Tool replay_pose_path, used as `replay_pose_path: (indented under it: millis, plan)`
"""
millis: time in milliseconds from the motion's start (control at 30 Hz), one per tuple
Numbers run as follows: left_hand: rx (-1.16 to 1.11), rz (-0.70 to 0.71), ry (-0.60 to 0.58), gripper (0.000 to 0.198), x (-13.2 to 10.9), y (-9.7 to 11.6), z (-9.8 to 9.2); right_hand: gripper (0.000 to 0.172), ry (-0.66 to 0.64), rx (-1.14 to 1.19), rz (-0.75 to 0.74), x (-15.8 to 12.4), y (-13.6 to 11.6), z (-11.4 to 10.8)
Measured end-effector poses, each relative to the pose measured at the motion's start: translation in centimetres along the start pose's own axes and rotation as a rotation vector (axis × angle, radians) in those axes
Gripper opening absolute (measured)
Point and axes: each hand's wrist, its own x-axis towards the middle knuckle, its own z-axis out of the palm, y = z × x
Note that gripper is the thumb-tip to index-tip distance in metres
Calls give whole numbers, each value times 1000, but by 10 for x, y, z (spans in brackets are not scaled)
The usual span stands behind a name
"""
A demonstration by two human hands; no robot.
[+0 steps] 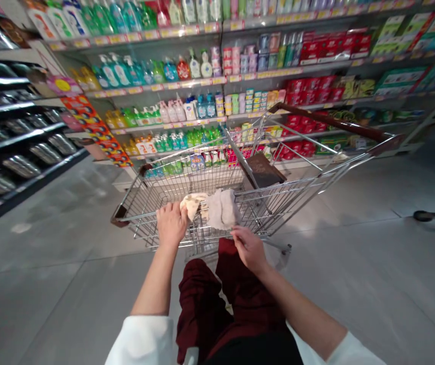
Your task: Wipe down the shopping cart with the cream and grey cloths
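A metal shopping cart (152,185) stands sideways before me, with cloths over its near rail. My left hand (172,223) is closed over that rail, its thumb side against a crumpled cream cloth (193,204). Just right of it a light grey cloth (223,209) hangs draped over the rail. My right hand (248,248) has its fingers pinched together at the lower right corner of the grey cloth. Its palm is hidden.
Shelves of bottles and boxes (192,109) line the wall behind the cart. Metal pots (22,166) fill a rack at left. The cart's brown handle (331,121) is at the right end. A dark wheel (425,216) stands on the floor (354,263) at far right.
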Motion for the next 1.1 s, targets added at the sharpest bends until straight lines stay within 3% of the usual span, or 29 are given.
replay_pose_path:
  millis: [100,200,267,367,467,667,733,833,933,1000,1100]
  plan:
    - [15,4,7,46,1,-2,0,33,75,-214,-271,62,-52,-12]
    - [36,9,29,48,2,-5,4,63,48,-489,-356,112,-72,-4]
    - [41,18,46,49,2,-7,5,56,-54,-601,-373,132,-65,3]
    - [44,21,49,50,2,-8,4,29,-197,-653,-425,142,-40,-2]
    - [47,20,26,51,1,-7,2,27,-176,-657,-430,136,-9,-41]
    - [13,-6,4,47,0,-6,3,27,38,-811,-304,118,58,-169]
    - [-45,-29,-39,44,1,-6,-2,29,90,-865,-284,117,74,-189]
    - [-162,-32,-28,58,7,3,-19,32,212,-880,-192,121,83,-184]
    - [-246,151,1,71,20,28,-37,41,353,-873,-98,126,84,-163]
    - [-282,279,-45,60,32,49,-41,45,394,-876,-91,130,86,-156]
    - [-268,216,-211,60,43,74,-32,43,408,-892,-132,133,91,-154]
